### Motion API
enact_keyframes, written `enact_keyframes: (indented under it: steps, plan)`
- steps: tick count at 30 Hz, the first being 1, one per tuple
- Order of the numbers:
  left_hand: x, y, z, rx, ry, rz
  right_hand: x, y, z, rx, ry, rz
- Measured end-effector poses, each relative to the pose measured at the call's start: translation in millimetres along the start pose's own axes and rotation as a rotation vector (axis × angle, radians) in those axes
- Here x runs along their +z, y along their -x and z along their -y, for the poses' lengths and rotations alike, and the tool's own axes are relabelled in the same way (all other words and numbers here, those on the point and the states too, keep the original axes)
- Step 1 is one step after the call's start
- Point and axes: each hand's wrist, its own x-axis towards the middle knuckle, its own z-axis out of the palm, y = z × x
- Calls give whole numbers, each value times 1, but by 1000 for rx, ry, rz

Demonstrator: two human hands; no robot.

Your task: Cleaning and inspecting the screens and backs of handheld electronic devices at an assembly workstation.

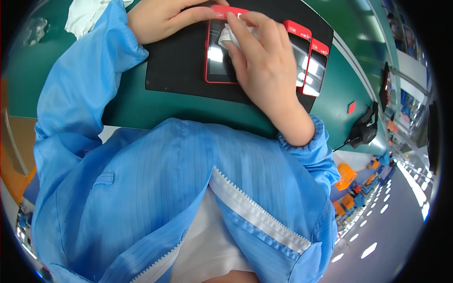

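A red-framed handheld device (221, 71) with a dark glossy screen lies face up on a black mat (177, 70). My left hand (163, 21) is at its upper left corner, thumb against the red frame and the other fingers partly cut off by the picture's top edge. Pinched in my right hand (266, 59) is a crumpled white cloth (227, 36), pressed on the screen. That hand covers the device's right part. Two more red-framed devices, one (300, 56) overlapping the other (317, 70), lie just right of my right hand.
Under the mat is a green table (130, 101). A white cloth (87, 16) and clear crumpled plastic (35, 30) lie at the far left. On the right are a small red piece (351, 107) and a black bag-like thing (364, 127). Orange bins (345, 175) stand beyond the table.
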Motion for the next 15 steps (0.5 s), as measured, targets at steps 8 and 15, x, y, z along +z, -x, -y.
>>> enact_keyframes:
  steps: [8,15]
  plan:
    - [1,8,22,241,74,-163,-20,16,8,-91,-120,175]
    - [9,7,29,399,74,-312,11,-14,1,-230,-151,25]
